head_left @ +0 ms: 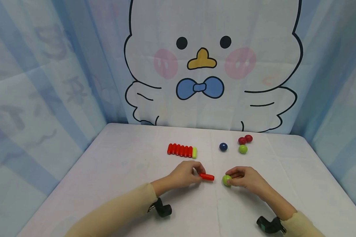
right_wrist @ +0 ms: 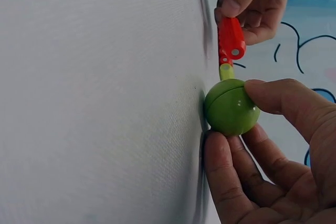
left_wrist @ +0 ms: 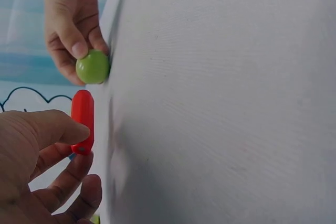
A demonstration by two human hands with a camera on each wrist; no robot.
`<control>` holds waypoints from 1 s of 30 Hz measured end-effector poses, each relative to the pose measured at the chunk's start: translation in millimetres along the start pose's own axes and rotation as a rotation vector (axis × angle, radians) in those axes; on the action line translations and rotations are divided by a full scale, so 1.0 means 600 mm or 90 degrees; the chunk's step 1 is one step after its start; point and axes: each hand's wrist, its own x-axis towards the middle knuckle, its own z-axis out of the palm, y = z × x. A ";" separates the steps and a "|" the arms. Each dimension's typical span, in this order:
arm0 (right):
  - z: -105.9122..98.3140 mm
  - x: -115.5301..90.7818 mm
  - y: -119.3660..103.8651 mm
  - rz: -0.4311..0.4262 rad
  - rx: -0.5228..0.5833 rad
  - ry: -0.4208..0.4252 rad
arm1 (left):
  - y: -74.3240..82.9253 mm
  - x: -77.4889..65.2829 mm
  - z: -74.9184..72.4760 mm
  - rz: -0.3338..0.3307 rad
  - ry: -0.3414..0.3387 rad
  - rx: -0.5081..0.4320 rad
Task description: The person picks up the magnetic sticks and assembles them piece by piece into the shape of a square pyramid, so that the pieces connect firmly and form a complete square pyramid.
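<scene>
My left hand (head_left: 185,172) pinches a short red rod (head_left: 208,177) between thumb and fingers, low over the white table. One tip of the rod points right, and a silvery dot shows on its end (right_wrist: 235,52) in the right wrist view. Facing it, my right hand (head_left: 247,178) holds a glossy green ball (head_left: 226,180) with a seam line (right_wrist: 231,109) between thumb and fingertips. A small gap separates rod and ball in the head view. In the left wrist view the ball (left_wrist: 93,67) is just beyond the rod (left_wrist: 82,121).
Farther back, several red rods (head_left: 179,150) lie side by side in a row, with a yellow-green rod (head_left: 194,153) at its right end. To their right sit a dark blue ball (head_left: 223,146), two red balls (head_left: 242,141) and another green ball (head_left: 243,149). A printed curtain (head_left: 201,108) hangs behind the table.
</scene>
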 end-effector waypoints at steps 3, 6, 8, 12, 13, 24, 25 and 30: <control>0.000 0.001 0.000 0.002 -0.001 0.000 | 0.004 0.004 0.001 0.002 0.000 0.003; 0.000 0.001 0.000 0.003 -0.001 -0.001 | 0.009 0.006 0.001 0.008 0.000 0.005; 0.000 0.001 -0.001 0.003 0.000 -0.003 | 0.011 0.008 0.003 0.011 -0.001 0.005; 0.000 -0.001 -0.002 0.001 0.000 -0.003 | 0.016 0.009 0.007 0.025 -0.007 -0.001; 0.000 -0.001 -0.003 0.000 -0.001 -0.003 | 0.016 0.010 0.008 0.028 -0.008 -0.002; 0.001 -0.001 -0.003 0.003 0.000 -0.006 | 0.017 0.013 0.021 0.031 -0.017 -0.015; 0.001 0.000 -0.002 0.002 0.000 -0.006 | 0.016 0.013 0.021 0.029 -0.016 -0.014; -0.001 0.000 -0.002 0.000 -0.004 -0.008 | 0.015 0.014 0.021 0.026 -0.017 -0.011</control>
